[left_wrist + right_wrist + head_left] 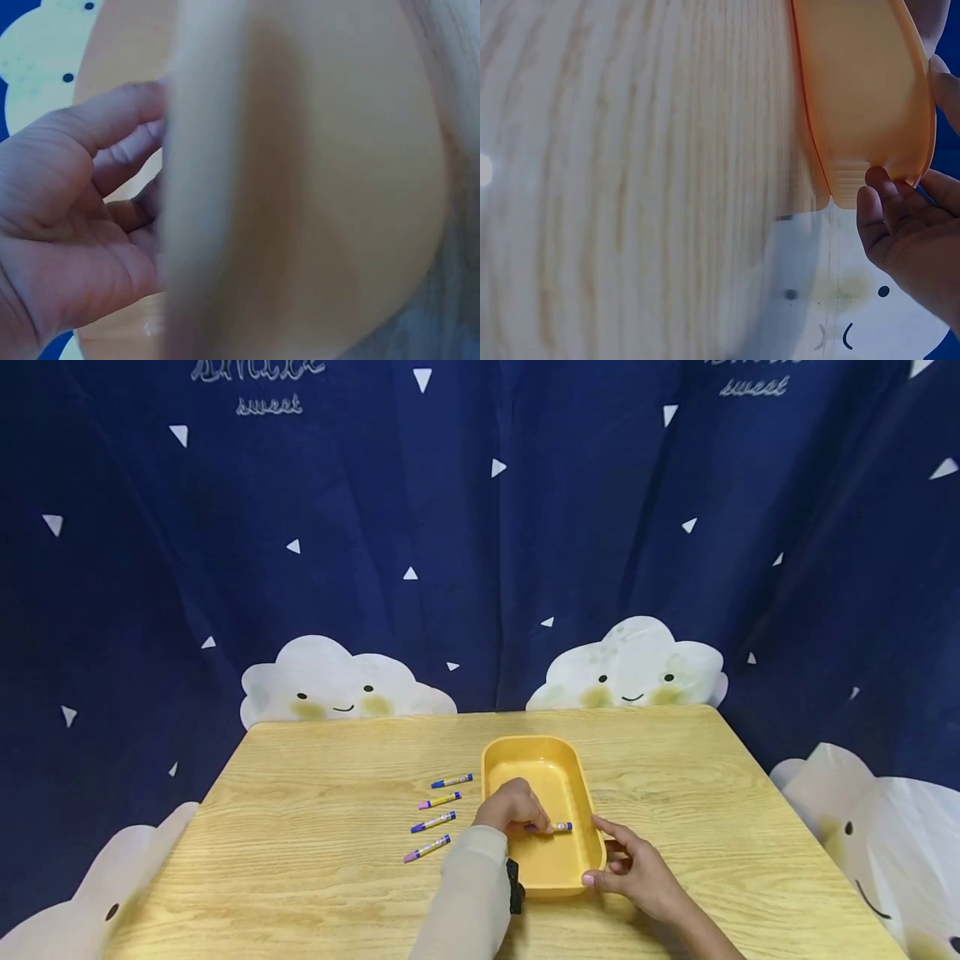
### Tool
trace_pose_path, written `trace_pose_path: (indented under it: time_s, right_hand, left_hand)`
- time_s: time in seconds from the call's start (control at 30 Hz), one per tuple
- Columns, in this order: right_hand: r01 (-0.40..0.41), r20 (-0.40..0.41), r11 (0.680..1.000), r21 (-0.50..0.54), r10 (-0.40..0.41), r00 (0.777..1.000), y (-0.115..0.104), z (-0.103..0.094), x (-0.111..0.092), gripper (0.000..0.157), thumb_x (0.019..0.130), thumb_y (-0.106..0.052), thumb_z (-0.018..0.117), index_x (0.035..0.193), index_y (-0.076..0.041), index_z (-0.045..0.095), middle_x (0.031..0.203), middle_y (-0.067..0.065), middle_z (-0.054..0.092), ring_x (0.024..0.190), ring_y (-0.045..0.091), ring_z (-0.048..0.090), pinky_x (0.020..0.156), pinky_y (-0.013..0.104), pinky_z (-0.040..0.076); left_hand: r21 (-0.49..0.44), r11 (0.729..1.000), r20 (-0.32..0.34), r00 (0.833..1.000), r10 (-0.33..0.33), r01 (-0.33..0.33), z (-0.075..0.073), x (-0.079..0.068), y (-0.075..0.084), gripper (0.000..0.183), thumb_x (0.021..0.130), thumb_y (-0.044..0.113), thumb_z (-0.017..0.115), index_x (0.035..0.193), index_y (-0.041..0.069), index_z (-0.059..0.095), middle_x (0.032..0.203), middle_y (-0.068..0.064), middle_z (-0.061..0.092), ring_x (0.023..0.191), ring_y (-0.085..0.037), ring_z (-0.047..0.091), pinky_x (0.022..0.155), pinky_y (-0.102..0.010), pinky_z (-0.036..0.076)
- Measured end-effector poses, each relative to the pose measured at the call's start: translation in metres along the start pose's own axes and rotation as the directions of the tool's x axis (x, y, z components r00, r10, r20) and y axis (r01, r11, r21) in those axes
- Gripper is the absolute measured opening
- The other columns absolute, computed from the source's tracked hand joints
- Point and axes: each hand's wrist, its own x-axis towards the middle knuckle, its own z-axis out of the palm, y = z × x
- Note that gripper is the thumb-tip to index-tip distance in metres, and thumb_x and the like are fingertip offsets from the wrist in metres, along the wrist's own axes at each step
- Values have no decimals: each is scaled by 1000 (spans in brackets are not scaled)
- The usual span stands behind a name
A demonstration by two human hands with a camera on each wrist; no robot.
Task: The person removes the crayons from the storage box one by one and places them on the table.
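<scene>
A yellow plastic tray stands on the table. My left hand reaches over its left side and pinches a crayon low inside it; the crayon's blue-banded end pokes out past the fingers. In the left wrist view the tray's wall hides the fingertips of that hand. At the tray's right side my right hand grips the rim near the front corner, thumb and index finger on the edge. The right wrist view has this hand's fingers against the tray's outer wall.
Left of the tray several crayons with yellow wrappers lie in a slanted column, among them a pink one and a blue one. The wooden table backs onto a dark blue curtain printed with clouds and triangles.
</scene>
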Motion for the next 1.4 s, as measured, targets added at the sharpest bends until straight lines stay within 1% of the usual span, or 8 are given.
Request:
trace_pose_path:
  time_s: [0.2,0.4,0.53,0.7,0.93,1.1,1.23,1.4]
  right_hand:
    - [19,5,1000,19,-19,1000,0,1,0,82,64,-22,75,133,-9,31,112,24,47,82,28,53,61,29,46]
    - [18,17,998,56,-19,1000,-1,1,-1,80,66,-18,73,133,-8,30,110,24,48,81,28,54,60,30,47]
    - [19,21,998,62,-20,1000,0,1,0,81,66,-18,73,133,-9,29,110,24,48,79,27,55,59,30,47]
    - [6,20,999,49,-7,1000,1,0,1,81,66,-18,73,133,-9,29,111,22,47,79,26,55,60,31,47]
    - [-10,-5,999,52,10,1000,1,3,-2,79,67,-16,73,133,-10,31,110,21,48,85,29,54,63,31,47]
    - [-14,1,998,68,14,1000,2,5,-4,79,67,-16,73,133,-9,30,109,22,49,83,28,55,62,31,47]
    - [3,5,998,60,-4,1000,1,5,-3,79,67,-18,73,133,-8,29,107,20,51,81,27,56,63,31,47]
    - [6,-8,999,39,-5,1000,0,3,-2,81,65,-19,74,132,-8,31,106,18,52,82,27,56,63,30,47]
  left_hand:
    - [6,996,-29,996,88,-88,-5,-2,2,16,56,13,77,53,9,62,52,5,55,43,-9,34,38,-22,27]
    - [13,980,-60,978,201,-200,-11,-3,7,8,58,16,73,59,16,66,63,11,59,61,-5,47,54,-21,38]
    - [-6,974,-66,972,226,-226,-13,-3,7,8,59,15,73,61,18,66,65,11,59,66,-5,50,61,-21,41]
    - [-10,967,-87,963,254,-256,-10,-4,6,9,59,13,74,61,17,66,62,11,58,64,-4,49,61,-20,40]
    - [-24,929,-98,925,367,-370,-14,-20,7,12,57,8,73,63,15,65,59,9,57,56,-5,50,56,-19,41]
    - [-66,898,-98,899,428,-435,-20,-32,1,14,56,5,71,65,13,64,59,7,55,56,-6,48,54,-20,41]
    - [-85,878,-115,880,461,-471,-27,-41,-4,15,55,4,70,66,12,63,58,5,53,55,-7,46,53,-20,39]
    - [-97,865,-146,867,477,-492,-32,-51,-14,16,56,6,70,67,13,62,61,6,55,59,-8,48,57,-21,41]
